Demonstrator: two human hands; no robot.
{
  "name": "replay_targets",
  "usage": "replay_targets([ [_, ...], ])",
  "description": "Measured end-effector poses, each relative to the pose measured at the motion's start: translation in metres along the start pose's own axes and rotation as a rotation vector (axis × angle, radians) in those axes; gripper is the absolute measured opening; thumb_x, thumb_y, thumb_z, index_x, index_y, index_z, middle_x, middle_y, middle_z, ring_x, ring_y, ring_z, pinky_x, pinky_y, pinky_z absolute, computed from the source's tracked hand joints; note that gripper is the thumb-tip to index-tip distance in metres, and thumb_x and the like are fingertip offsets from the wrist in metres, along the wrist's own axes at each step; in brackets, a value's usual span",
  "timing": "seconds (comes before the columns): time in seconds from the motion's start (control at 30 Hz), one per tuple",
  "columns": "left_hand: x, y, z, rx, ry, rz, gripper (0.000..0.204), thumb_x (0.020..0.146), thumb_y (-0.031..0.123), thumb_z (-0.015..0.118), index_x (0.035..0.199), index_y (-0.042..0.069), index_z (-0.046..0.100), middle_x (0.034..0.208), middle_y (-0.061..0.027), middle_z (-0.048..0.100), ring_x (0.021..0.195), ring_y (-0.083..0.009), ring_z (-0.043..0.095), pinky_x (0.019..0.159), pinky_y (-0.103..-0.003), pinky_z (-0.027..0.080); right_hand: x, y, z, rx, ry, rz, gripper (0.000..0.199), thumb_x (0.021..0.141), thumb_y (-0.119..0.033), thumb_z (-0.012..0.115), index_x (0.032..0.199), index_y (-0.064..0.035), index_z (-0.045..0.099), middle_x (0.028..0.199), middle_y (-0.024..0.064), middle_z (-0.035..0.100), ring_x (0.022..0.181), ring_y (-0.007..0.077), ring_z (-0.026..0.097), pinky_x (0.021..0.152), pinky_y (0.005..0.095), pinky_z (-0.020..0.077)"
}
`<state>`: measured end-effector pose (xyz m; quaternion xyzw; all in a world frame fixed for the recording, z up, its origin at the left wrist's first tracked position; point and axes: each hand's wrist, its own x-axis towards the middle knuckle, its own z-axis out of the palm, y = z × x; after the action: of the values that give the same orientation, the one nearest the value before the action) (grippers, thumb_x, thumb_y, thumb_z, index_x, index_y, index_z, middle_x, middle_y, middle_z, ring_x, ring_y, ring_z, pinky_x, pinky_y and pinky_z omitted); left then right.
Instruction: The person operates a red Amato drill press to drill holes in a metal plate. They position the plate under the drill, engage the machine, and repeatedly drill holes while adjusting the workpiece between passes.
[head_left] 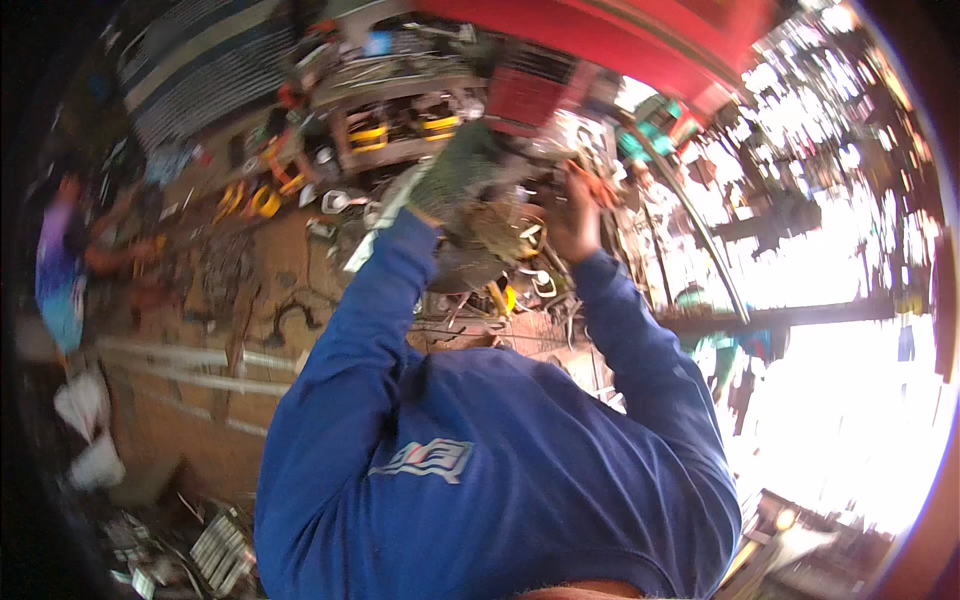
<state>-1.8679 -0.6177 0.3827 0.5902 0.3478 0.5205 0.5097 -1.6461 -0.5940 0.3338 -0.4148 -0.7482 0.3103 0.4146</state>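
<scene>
In front of my chest, both arms in blue sleeves reach out over a cluttered work area. My left hand (462, 175) wears a dark green glove; blur hides how its fingers lie. My right hand (577, 215) is bare, its fingers curled round something dark that I cannot make out, with an orange-red patch beside them. Between the hands is a dark, blurred shape, perhaps metal. Below the glove shows a rough brown piece (500, 228), and whether it is held is unclear.
A shelf (385, 150) with yellow-and-black parts stands ahead, near a red metal body (610, 40). A slanting bar (700, 235) is at the right. Another person (62, 260) is at far left. Metal pieces (295, 310) lie on the brown ground.
</scene>
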Motion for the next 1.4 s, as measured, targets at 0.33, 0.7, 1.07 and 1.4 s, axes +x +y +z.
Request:
replay_targets([
  [0.33,-0.037,0.014,0.05,-0.097,0.553,0.261,0.036,0.092,0.025,0.077,0.121,0.006,0.065,0.108,-0.0016,0.069,0.095,-0.0112,0.064,0.079,-0.03,0.053,-0.008,-0.018,0.013,0.014,0.071,-0.414,0.021,0.09,-0.002,0.072,0.11,-0.001,0.065,0.098,0.0169,0.067,0.09,0.0354,0.064,0.079,0.042,0.0514],
  [0.7,-0.029,-0.006,-0.049,0.824,0.068,0.282,0.038,0.089,0.028,0.081,0.115,0.004,0.066,0.1,-0.0038,0.067,0.089,-0.0174,0.066,0.078,-0.036,0.055,0.009,0.002,0.036,0.125,-0.006,-0.676,0.031,0.084,0.006,0.071,0.113,-0.0003,0.062,0.101,0.0157,0.067,0.096,0.0358,0.069,0.082,0.0414,0.0552],
  [1.07,0.071,-0.021,-0.075,0.16,-0.092,0.087,0.041,0.087,0.034,0.081,0.112,0.005,0.067,0.1,-0.0048,0.068,0.09,-0.0186,0.065,0.079,-0.038,0.053,-0.009,-0.027,0.03,-0.307,-0.24,-0.28,0.066,0.09,-0.022,0.065,0.145,0.0033,0.039,0.098,0.0325,0.068,0.094,0.0474,0.069,0.077,0.0544,0.0544],
  [1.4,0.061,-0.031,-0.041,0.071,-0.026,0.156,0.043,0.085,0.038,0.081,0.109,0.006,0.067,0.101,-0.0058,0.068,0.091,-0.0197,0.064,0.08,-0.039,0.052,-0.021,-0.019,0.051,-0.066,0.126,-0.275,0.057,0.093,-0.017,0.062,0.142,-0.0003,0.04,0.1,0.0296,0.068,0.092,0.0493,0.068,0.077,0.0536,0.0552],
])
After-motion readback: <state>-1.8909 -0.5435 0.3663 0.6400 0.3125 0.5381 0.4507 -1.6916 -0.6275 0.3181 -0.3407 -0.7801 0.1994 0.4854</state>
